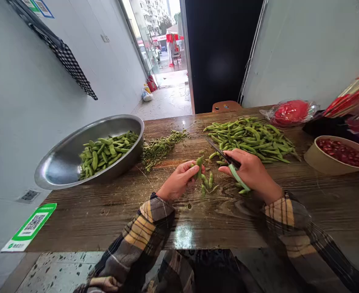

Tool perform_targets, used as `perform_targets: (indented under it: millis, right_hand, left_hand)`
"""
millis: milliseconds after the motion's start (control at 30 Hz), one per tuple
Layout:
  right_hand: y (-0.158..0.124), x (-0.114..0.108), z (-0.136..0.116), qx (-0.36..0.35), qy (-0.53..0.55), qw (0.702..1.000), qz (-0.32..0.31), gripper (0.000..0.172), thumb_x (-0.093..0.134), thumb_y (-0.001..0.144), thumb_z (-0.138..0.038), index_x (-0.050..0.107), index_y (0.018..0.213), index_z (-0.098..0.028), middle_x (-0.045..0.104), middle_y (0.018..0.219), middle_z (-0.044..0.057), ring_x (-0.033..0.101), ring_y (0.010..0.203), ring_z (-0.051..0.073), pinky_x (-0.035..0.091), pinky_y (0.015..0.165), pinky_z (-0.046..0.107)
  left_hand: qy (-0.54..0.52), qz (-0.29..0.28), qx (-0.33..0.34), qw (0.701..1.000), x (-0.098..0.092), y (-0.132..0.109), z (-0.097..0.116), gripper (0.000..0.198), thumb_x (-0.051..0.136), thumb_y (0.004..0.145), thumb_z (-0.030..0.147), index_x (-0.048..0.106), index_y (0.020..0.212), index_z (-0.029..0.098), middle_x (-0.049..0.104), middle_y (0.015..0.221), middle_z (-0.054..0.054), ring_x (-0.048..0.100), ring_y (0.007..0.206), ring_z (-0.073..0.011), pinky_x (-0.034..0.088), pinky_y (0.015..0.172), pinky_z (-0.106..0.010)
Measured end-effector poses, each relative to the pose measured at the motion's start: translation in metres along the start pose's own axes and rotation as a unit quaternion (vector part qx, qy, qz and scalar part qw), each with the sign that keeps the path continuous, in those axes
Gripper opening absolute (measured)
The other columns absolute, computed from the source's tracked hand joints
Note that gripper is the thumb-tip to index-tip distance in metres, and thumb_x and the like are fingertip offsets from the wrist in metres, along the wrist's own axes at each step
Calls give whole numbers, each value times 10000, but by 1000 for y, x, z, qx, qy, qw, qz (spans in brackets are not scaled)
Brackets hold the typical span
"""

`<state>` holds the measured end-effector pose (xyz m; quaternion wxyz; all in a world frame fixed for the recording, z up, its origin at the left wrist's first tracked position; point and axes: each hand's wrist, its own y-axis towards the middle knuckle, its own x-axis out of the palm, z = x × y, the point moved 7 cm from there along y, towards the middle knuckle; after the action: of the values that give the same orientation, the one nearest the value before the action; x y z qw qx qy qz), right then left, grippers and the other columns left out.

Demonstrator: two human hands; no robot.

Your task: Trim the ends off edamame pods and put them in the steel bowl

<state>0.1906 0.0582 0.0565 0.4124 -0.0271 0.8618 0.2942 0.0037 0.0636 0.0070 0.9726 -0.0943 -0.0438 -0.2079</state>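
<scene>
My left hand pinches a green soybean pod upright between thumb and fingers over the middle of the table. A few loose pods lie on the wood just beside it. My right hand is closed round a pair of scissors with pale green handles. Their dark blades point to the upper left, apart from the held pod. Behind the scissors spreads a large heap of soybean pods. To the left, a tilted steel basin holds many more pods.
Trimmings lie in a strip right of the basin. A paper bowl of dark red pieces stands on the right, near a bagged red bundle. A green code card sits at the table's left corner. Another hand shows at the bottom.
</scene>
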Motion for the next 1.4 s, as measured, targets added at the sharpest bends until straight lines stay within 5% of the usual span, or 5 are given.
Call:
perform_targets:
  millis: [267,533,933,1233,1400]
  right_hand:
    - [-4,18,-11,-9,25,992,-121,482,685,793,-439,593,1189,-180,595,905,47,573,705,172,483,656,308]
    - [-6,19,-8,-17,33,991,-131,516,702,775,-444,584,1197,-170,588,922,52,564,711,168,479,656,302]
    - [-8,26,-15,-36,38,985,-163,480,709,775,-428,612,1171,-174,619,964,64,578,725,172,474,677,301]
    - [-10,28,-22,-45,46,982,-176,469,709,774,-419,623,1164,-173,620,903,55,591,697,172,485,655,296]
    - [-13,32,-17,-71,44,985,-152,429,696,786,-430,639,1138,-191,675,1010,102,653,920,252,521,791,345]
  left_hand:
    - [21,14,42,999,-5,-4,7,363,586,828,498,620,854,138,508,693,9,332,564,-66,225,509,-215]
    - [-2,36,53,998,-4,-4,8,339,557,851,483,590,875,147,486,708,19,308,548,-61,206,494,-215]
    - [256,28,123,959,3,-9,24,277,506,886,388,559,765,145,447,660,31,366,623,-91,310,590,-219]
    - [307,1,160,938,10,-9,26,265,482,898,361,575,793,135,476,713,16,374,663,-99,342,630,-217]
    - [307,-5,144,941,9,-10,26,300,472,900,376,528,717,145,473,665,20,385,627,-97,331,600,-220]
